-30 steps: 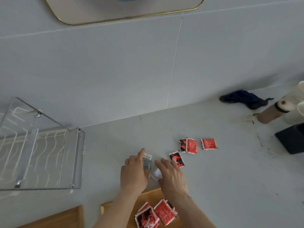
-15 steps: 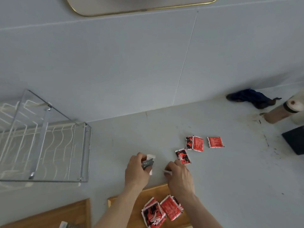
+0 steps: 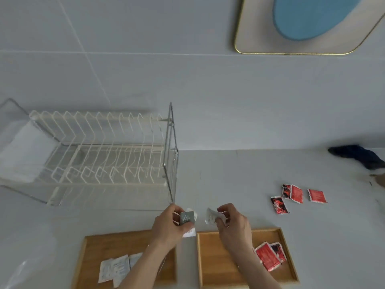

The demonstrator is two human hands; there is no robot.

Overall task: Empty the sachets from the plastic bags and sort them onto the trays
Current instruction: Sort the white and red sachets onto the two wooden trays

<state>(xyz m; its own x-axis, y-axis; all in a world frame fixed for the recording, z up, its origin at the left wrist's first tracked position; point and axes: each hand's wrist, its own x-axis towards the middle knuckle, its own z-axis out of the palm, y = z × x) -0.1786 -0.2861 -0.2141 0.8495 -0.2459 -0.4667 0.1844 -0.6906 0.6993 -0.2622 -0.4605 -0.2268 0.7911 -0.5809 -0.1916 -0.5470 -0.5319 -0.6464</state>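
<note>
Your left hand [image 3: 169, 223] has lifted, pinching grey sachets [image 3: 187, 217]; your right hand [image 3: 233, 223] now grips a white sachet [image 3: 211, 215], both raised above the two trays [image 3: 288, 255].

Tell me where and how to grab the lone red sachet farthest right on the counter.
Come from straight above the red sachet: it lies flat on the counter, apart from its neighbours. Pinch across its two short edges, which are clear on all sides.
</note>
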